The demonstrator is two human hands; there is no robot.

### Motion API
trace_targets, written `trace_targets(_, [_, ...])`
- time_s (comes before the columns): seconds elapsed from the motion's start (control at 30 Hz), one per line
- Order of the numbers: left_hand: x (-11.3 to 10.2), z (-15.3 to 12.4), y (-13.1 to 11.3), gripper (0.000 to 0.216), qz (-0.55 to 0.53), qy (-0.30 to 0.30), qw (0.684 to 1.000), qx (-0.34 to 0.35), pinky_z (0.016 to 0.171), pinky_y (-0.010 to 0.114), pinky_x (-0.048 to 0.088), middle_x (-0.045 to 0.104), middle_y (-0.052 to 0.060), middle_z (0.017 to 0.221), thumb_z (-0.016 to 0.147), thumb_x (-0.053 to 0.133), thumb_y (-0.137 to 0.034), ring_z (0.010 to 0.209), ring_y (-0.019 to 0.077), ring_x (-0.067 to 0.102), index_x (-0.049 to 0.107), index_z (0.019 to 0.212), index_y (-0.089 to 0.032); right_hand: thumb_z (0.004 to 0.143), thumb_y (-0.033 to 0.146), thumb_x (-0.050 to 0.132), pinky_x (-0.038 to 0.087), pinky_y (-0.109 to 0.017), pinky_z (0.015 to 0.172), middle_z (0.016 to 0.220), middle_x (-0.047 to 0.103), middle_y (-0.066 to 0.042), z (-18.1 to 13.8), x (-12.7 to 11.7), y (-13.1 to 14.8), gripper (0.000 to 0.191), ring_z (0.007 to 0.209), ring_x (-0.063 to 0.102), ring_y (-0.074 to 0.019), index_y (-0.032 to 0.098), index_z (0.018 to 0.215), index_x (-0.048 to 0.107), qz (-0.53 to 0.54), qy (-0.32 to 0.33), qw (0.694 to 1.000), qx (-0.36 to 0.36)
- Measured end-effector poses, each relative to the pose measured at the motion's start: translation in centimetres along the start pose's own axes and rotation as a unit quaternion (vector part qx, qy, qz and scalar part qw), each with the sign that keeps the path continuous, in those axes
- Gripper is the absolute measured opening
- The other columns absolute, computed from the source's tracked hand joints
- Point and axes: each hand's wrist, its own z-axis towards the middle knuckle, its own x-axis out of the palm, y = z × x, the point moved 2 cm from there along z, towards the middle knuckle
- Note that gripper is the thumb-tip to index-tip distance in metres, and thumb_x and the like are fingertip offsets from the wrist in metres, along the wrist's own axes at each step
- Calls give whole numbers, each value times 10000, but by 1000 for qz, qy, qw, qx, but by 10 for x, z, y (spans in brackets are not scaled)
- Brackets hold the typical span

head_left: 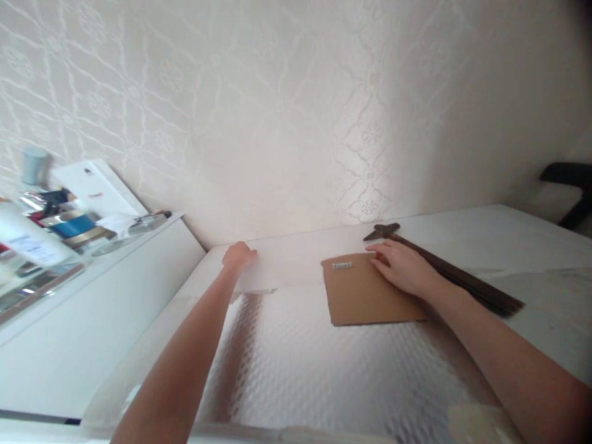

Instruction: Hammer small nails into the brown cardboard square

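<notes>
My left hand [239, 256] is closed in a loose fist over the white tabletop, close to the wall; whatever its fingers may hold is hidden. My right hand [404, 265] lies over the right side of a brown cardboard piece [365, 299], fingers stretched towards its top edge and slightly apart. Small white pieces, perhaps letters or digits, sit in a short row [343, 266] near the cardboard's upper left corner. Just beyond my right hand, a dark brown wooden stand or rod with a cross-shaped end [453, 268] lies slantwise on the table.
Bubble wrap [324, 370] covers the near part of the worn white table [296, 246]. On the left stands a white cabinet [92, 333] crowded with tape rolls [76, 225], a white box [99, 188] and other items. A patterned wall [277, 123] rises behind; a black object [571, 179] is at right.
</notes>
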Motion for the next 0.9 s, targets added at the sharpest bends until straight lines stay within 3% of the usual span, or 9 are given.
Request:
trace_targets(0.13, [3,3,-2,247,-3,-1,1000,11,784,367,483,651,173,1098,759,564,-235,1034,323,600,665,967,-147,843,205,446,444,-353,865,988,635,-106,0,-5,1,307,921,599,-232,150,1083,628,2,10,1000,6])
trace_targets(0.37, [1,-9,-8,245,-9,-20,999,39,815,377,470,640,172,1116,778,522,-167,1057,319,587,654,983,-142,839,205,453,442,-346,864,1011,635,-117,1,-5,1,309,932,602,-234,140,1084,630,9,18,1000,10])
trace_targets(0.57, [-4,-45,-61,225,-75,-26,986,146,816,232,454,687,33,1025,859,482,-274,953,160,626,623,1027,-222,848,212,449,438,-334,866,1010,638,-104,1,-4,0,297,937,597,-222,157,1074,634,11,18,1000,8])
trace_targets(0.73, [-7,-102,-125,117,-322,4,901,290,704,242,472,689,48,865,803,559,-240,765,146,636,628,876,-179,838,213,458,441,-327,837,984,646,-95,1,-5,0,295,900,602,-220,163,1066,639,24,5,1000,6])
trace_targets(0.9, [7,-152,-163,147,-494,133,804,304,633,241,472,650,16,660,730,654,-257,624,120,609,601,824,-157,819,205,475,448,-290,719,876,641,-63,2,-12,13,264,789,593,-186,192,1015,652,129,-59,989,-48])
